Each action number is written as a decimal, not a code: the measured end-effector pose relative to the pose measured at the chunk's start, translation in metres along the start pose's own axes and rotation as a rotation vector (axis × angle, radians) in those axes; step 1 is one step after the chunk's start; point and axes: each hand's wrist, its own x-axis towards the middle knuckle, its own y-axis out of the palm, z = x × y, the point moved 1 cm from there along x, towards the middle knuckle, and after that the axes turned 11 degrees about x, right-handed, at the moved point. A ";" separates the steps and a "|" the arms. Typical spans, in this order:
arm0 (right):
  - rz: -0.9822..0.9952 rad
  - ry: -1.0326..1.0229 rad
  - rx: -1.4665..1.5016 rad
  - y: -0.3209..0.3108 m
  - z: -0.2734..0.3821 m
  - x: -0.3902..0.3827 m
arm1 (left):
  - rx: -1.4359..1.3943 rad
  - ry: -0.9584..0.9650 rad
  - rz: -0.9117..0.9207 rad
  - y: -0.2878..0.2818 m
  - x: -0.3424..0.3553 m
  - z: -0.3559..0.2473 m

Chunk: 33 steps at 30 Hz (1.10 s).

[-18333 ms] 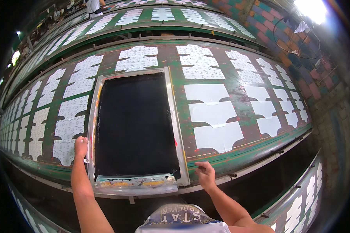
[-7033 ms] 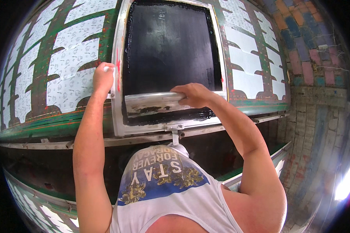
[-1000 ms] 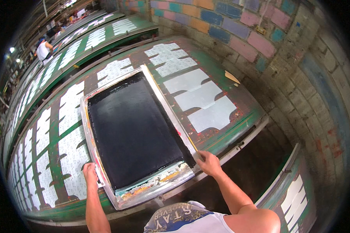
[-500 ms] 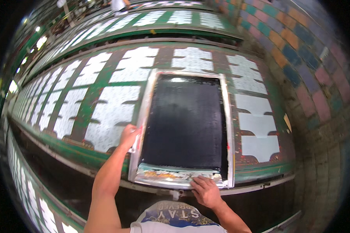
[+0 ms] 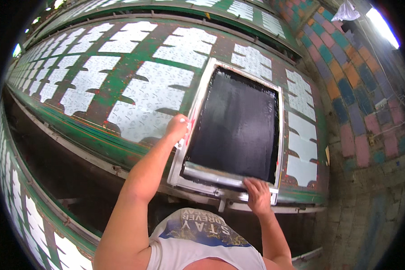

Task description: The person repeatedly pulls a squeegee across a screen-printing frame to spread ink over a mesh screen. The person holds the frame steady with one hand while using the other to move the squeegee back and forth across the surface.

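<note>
Hands are both on the printing screen (image 5: 238, 126), a pale rectangular frame with a black mesh, which lies flat on the long green table (image 5: 121, 90) at its near edge. My left hand (image 5: 177, 127) has its fingers curled shut over the frame's left rail, about halfway along it. My right hand (image 5: 258, 194) lies on the near short end, fingers spread and pressed down on the grey bar (image 5: 220, 177) that runs across that end; whether they wrap under the rail I cannot tell.

Long axis of the frame runs away from me, tilted slightly to the right, so the mesh stretches forward from my right fingers and rightward from my left ones. Neither hand is nearer than the other in any useful sense: each holds a different side, left on the long rail, right on the short one.

White cut cloth pieces (image 5: 153, 108) lie in rows on the table, 1 just left of the frame beside my left hand, and plainer white ones (image 5: 301, 144) just right of it. Beyond those stands a wall of painted bricks (image 5: 360, 99) in pink, orange, green and blue. A white plastic bag (image 5: 346, 11) hangs at the top right. I see no packages, labels or signs on the table.
</note>
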 end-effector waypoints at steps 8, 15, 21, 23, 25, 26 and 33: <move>0.273 0.142 0.103 -0.007 -0.024 0.078 | 0.107 0.127 -0.080 0.012 0.026 0.026; 0.575 0.364 0.227 -0.007 -0.059 0.111 | 0.267 0.224 -0.143 0.005 0.014 0.014; 0.743 0.448 0.372 0.015 -0.074 0.114 | 0.171 0.029 -0.032 0.001 0.003 0.004; 0.776 0.465 0.422 0.021 -0.078 0.117 | 0.176 0.049 -0.042 0.001 0.002 0.000; 0.794 0.462 0.482 0.026 -0.082 0.119 | 0.195 0.035 -0.041 -0.001 0.000 -0.001; 0.797 0.466 0.526 0.029 -0.084 0.119 | 0.204 0.026 -0.043 -0.001 0.000 -0.002; 0.833 0.499 0.810 0.037 -0.122 0.136 | 0.250 0.045 -0.097 0.003 0.007 0.004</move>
